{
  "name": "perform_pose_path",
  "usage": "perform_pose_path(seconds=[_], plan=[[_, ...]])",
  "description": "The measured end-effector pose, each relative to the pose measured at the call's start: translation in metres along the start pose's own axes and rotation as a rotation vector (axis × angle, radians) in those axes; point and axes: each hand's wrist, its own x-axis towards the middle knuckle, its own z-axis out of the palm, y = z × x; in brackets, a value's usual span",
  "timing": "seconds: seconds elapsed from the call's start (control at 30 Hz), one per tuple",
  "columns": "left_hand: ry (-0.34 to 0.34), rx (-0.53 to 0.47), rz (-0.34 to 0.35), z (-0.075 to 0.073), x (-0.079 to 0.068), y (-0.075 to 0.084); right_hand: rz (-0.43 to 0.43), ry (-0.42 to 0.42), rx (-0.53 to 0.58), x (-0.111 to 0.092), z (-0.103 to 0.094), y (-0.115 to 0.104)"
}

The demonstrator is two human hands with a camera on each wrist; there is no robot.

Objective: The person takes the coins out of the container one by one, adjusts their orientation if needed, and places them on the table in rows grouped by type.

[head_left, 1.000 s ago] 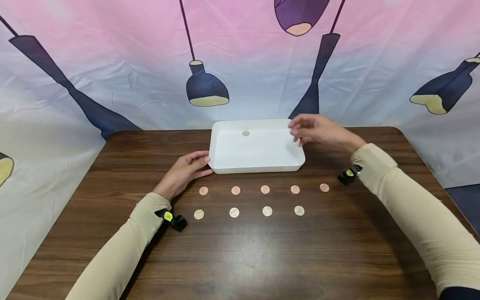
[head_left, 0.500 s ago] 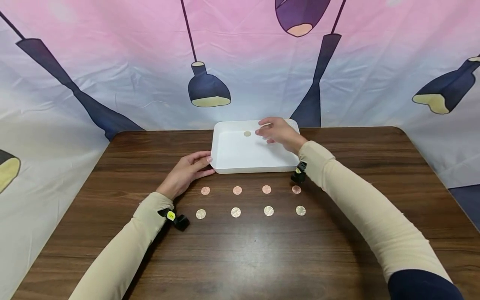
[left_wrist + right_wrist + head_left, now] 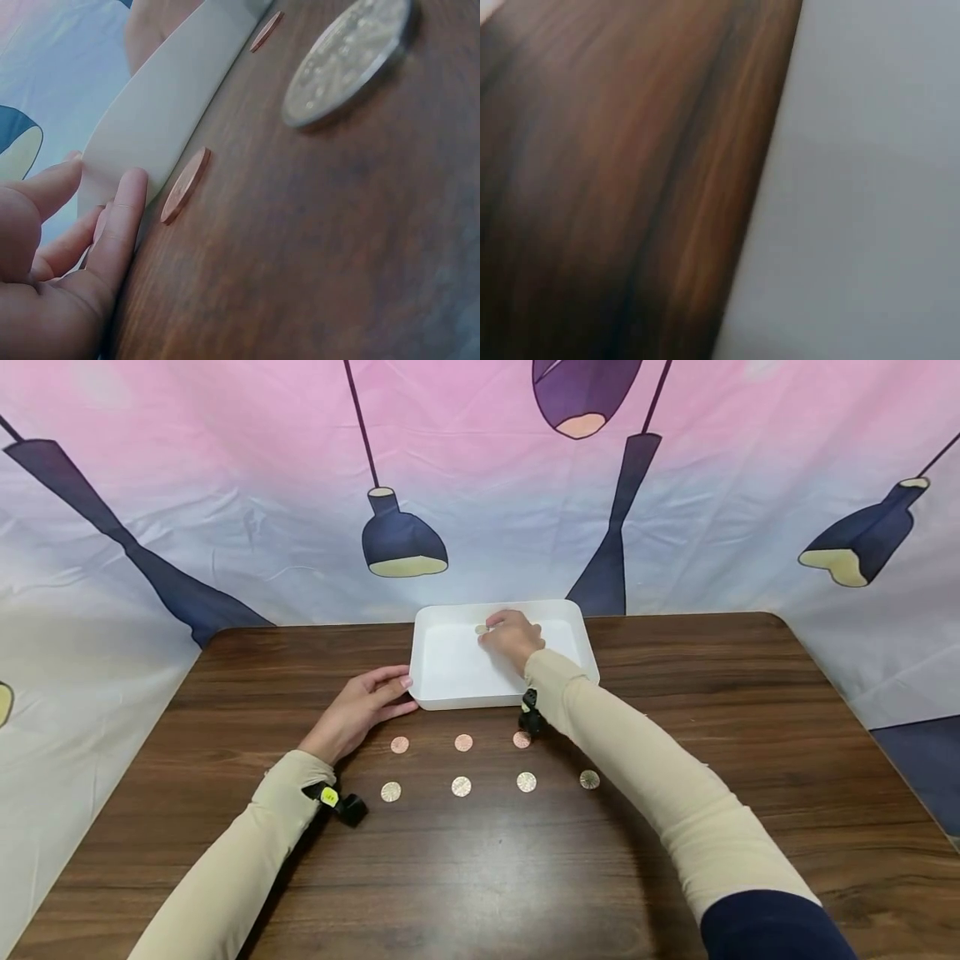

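A shallow white tray (image 3: pixel 457 702) sits at the back of the wooden table. My left hand (image 3: pixel 354 714) touches its left end; in the left wrist view the thumb and extended fingers (image 3: pixel 120 221) lie against the wall and rim. Inside the tray is a silvery coin (image 3: pixel 481 629), with the tips of my right hand (image 3: pixel 515 639) right beside it. The right hand reaches down, thumb and index slightly apart at the coin. Its fingers are outside the right wrist view, where only the blurred tray and table show.
A row of copper coins (image 3: pixel 463 742) lies in front of the tray, its right part hidden by the right sleeve. Nearer me runs a row of several silvery coins (image 3: pixel 461 786). A patterned cloth (image 3: pixel 495 543) hangs behind the table (image 3: pixel 480 885).
My right hand has moved left from the tray's right end to the coin inside it. The right sleeve now covers part of the copper row. The left hand stays at the tray.
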Motion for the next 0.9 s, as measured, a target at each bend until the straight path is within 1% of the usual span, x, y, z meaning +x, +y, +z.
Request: perform_pose_path(seconds=[0.07, 0.13, 0.2, 0.27, 0.33, 0.43, 0.5, 0.57, 0.67, 0.77, 0.83, 0.9], plan=[[0.0, -0.001, -0.001, 0.0, 0.0, -0.001, 0.033, 0.034, -0.016, -0.003, 0.005, -0.003], [-0.001, -0.003, 0.001, 0.0, 0.0, -0.001, 0.044, 0.051, -0.032, -0.003, 0.007, -0.005], [-0.001, -0.006, 0.005, 0.0, 0.001, -0.002, 0.035, 0.047, -0.054, -0.003, 0.008, -0.005], [-0.002, -0.006, 0.01, 0.001, 0.002, -0.002, 0.018, 0.023, -0.089, -0.001, 0.007, -0.004], [-0.003, -0.009, 0.014, 0.002, 0.003, -0.003, -0.017, -0.015, -0.119, 0.002, 0.004, -0.001], [-0.001, -0.011, 0.013, 0.004, 0.004, -0.004, -0.107, -0.089, -0.199, 0.005, -0.004, 0.006], [-0.002, -0.014, 0.009, 0.005, 0.004, -0.005, -0.177, -0.14, -0.247, 0.006, -0.011, 0.013], [-0.007, -0.017, 0.007, 0.006, 0.005, -0.005, -0.239, -0.173, -0.297, 0.006, -0.02, 0.02], [-0.011, -0.015, 0.01, 0.006, 0.005, -0.005, -0.301, -0.225, -0.339, 0.005, -0.032, 0.028], [-0.011, -0.009, 0.013, 0.004, 0.004, -0.003, -0.338, -0.287, -0.339, 0.005, -0.042, 0.033], [-0.006, -0.007, 0.01, 0.002, 0.002, -0.002, -0.343, -0.343, -0.292, 0.006, -0.046, 0.035], [-0.002, -0.01, 0.006, 0.0, 0.001, -0.002, -0.329, -0.392, -0.222, 0.008, -0.048, 0.037]])
